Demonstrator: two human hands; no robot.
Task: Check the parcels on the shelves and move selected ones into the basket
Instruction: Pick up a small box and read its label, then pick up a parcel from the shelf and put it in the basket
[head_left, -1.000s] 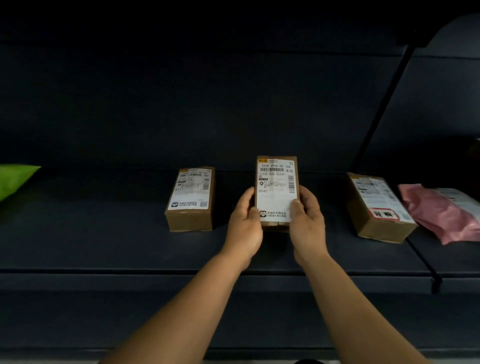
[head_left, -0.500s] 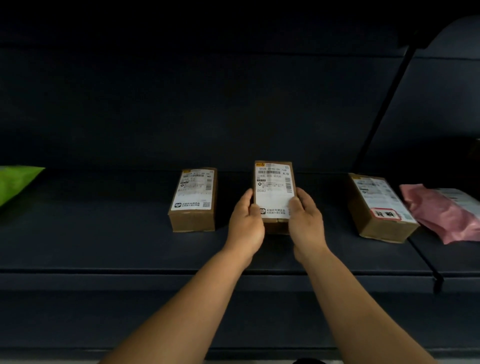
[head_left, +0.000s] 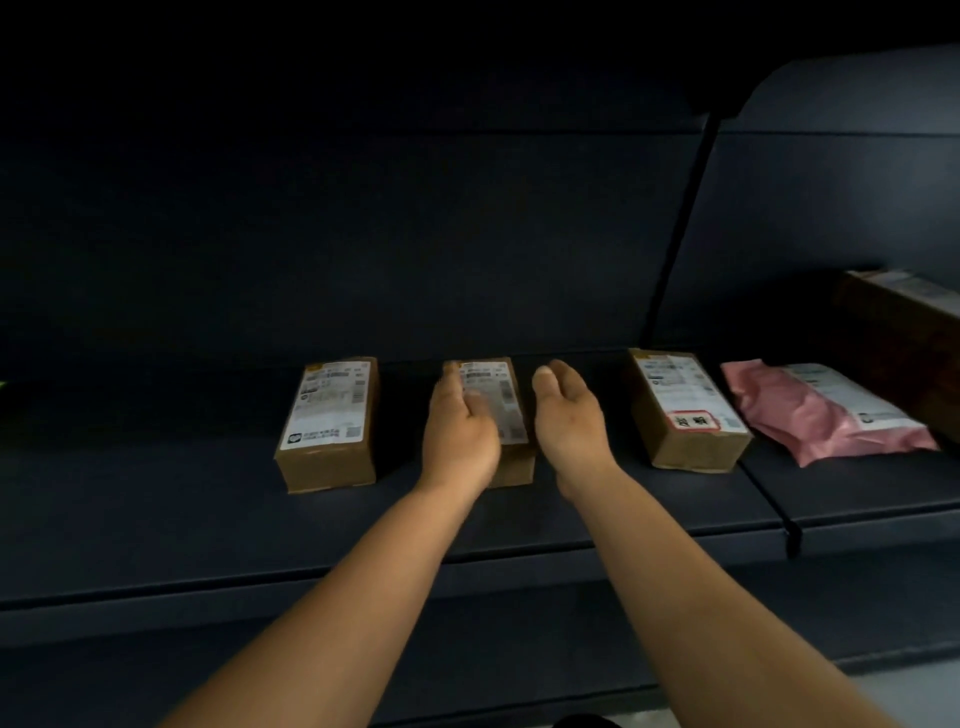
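With the middle box (head_left: 501, 415) lying flat on the shelf (head_left: 156, 519), both hands hover.
Left hand (head_left: 460, 431) over its label, fingers loose; right hand (head_left: 569, 415) just right of it, fingers straight, gripping nothing.

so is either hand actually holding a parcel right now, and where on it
Nothing is gripped. The middle box lies flat on the shelf; the left hand rests on its left edge, and the right hand is open beside it.

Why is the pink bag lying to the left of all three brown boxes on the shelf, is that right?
Not quite. In the head view the pink bag lies to the right of the three brown boxes, not left. Everything else holds: they all lie on the shelf.
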